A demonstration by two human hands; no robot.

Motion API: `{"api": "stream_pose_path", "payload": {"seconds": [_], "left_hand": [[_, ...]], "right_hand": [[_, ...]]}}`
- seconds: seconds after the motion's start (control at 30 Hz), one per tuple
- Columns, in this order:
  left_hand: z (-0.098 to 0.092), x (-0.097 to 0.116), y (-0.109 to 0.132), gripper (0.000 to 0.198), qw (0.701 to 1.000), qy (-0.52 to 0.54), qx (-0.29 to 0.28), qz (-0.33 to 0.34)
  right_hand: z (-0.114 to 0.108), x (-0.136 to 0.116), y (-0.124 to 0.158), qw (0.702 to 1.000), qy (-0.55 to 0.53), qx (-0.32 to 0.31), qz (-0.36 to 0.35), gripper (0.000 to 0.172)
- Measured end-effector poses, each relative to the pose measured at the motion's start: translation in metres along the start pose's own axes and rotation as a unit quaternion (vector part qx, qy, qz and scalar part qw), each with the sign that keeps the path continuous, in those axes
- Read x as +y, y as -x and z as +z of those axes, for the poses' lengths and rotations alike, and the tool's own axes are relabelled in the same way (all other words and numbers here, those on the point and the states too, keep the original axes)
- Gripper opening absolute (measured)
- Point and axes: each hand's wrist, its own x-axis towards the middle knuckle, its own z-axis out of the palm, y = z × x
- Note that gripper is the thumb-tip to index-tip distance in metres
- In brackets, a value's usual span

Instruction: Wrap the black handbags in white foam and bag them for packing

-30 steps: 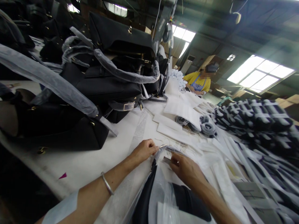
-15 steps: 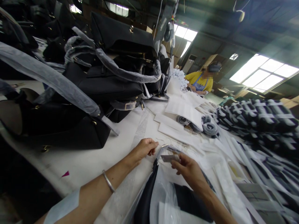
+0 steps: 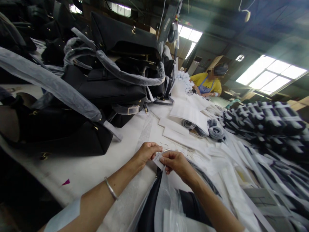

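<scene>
My right hand [image 3: 172, 161] is closed on a small pale tag [image 3: 158, 160], which lies between my two hands. Close by on its left is my left hand [image 3: 148, 152], with thumb and forefinger pinched together; what they hold, if anything, is too small to tell. Just below my hands a black bag [image 3: 151, 201] in clear plastic stands at the front of the table, partly covered by white sheets. Its wrapped strap [image 3: 202, 174] runs behind my right hand and forearm.
Black bags [image 3: 108, 90] with wrapped straps are piled on the left of the white table [image 3: 125, 145]. White sheets [image 3: 185, 112] and grey rolls [image 3: 216, 132] lie beyond my hands. Dark wrapped bundles [image 3: 272, 119] fill the right. A person in yellow [image 3: 206, 84] works at the far end.
My right hand has moved left with the tag, bringing it up against my left hand. The tag has turned and looks paler. My left hand has barely moved.
</scene>
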Motion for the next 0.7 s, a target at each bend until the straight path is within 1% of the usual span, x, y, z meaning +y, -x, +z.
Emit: {"api": "stream_pose_path", "payload": {"seconds": [0.17, 0.23, 0.3, 0.4, 0.47, 0.53, 0.57, 0.7], "left_hand": [[0.006, 0.013, 0.013, 0.012, 0.990, -0.086, -0.001, 0.113], [0.008, 0.016, 0.019, 0.013, 0.981, -0.127, -0.008, 0.146], [0.008, 0.016, 0.022, 0.020, 0.977, -0.167, -0.015, 0.129], [0.006, 0.013, 0.022, 0.034, 0.980, -0.194, -0.011, 0.051], [0.004, 0.012, 0.019, 0.035, 0.979, -0.199, -0.020, 0.024], [0.001, 0.012, 0.016, 0.025, 0.977, -0.211, -0.029, 0.023], [0.000, 0.013, 0.015, 0.022, 0.974, -0.221, -0.025, 0.029], [-0.008, 0.022, 0.014, 0.023, 0.958, -0.269, 0.034, 0.092]], "right_hand": [[0.003, 0.004, -0.003, 0.999, -0.013, 0.047, -0.011, 0.047], [0.003, 0.006, -0.002, 0.998, -0.023, 0.063, -0.008, 0.042], [0.002, 0.010, 0.000, 0.995, -0.049, 0.088, -0.002, 0.037], [0.003, 0.013, 0.005, 0.989, -0.084, 0.117, 0.001, 0.037], [0.004, 0.014, 0.008, 0.988, -0.093, 0.119, -0.007, 0.040], [0.004, 0.012, 0.010, 0.989, -0.096, 0.108, -0.016, 0.042], [0.003, 0.010, 0.011, 0.990, -0.094, 0.102, -0.022, 0.042], [-0.003, 0.003, 0.010, 0.989, -0.078, 0.110, -0.054, 0.043]]}}
